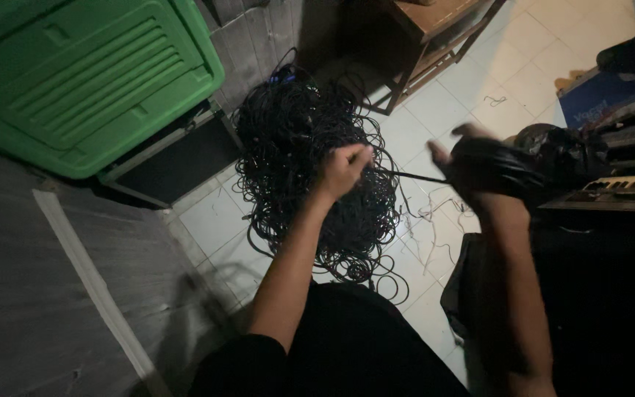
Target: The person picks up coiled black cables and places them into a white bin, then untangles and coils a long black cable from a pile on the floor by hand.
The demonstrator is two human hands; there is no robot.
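- Thin black rubber-sheathed cable strand [406,176]: stretched taut and nearly level between the two hands, above the white tiled floor [508,66].
- Left hand [343,170]: fingers closed together around the strand, pinching it where it rises out of the heap; the forearm reaches forward from the lower middle of the view.
- Right hand [472,165]: blurred; fingers curled around a compact wound bundle of black cable [497,170], so the hand is clamped on the coil, with the taut strand entering it from the left.
- Large tangled heap of black cable [310,162]: lies on the floor directly beyond and beneath the left hand, with loose loops spilling toward the person's dark-clothed lap [347,345].
- Step in hand, as judged: cable is being drawn from the heap and wound into the coil; most of the heap looks unwound, so the work appears early.
- Next move, as judged: calls for a steady feed through the left fingers, keeping the strand free of neighbouring loops so no knot tightens.
- Surroundings: a green ribbed plastic bin lid [90,81] stands at upper left, leaning by a grey wall; a wooden table frame [435,37] stands beyond the heap; a dark keyboard instrument with pale keys [626,187] sits at right, near the coil; thin pale scraps [435,220] lie on the tiles below the strand.
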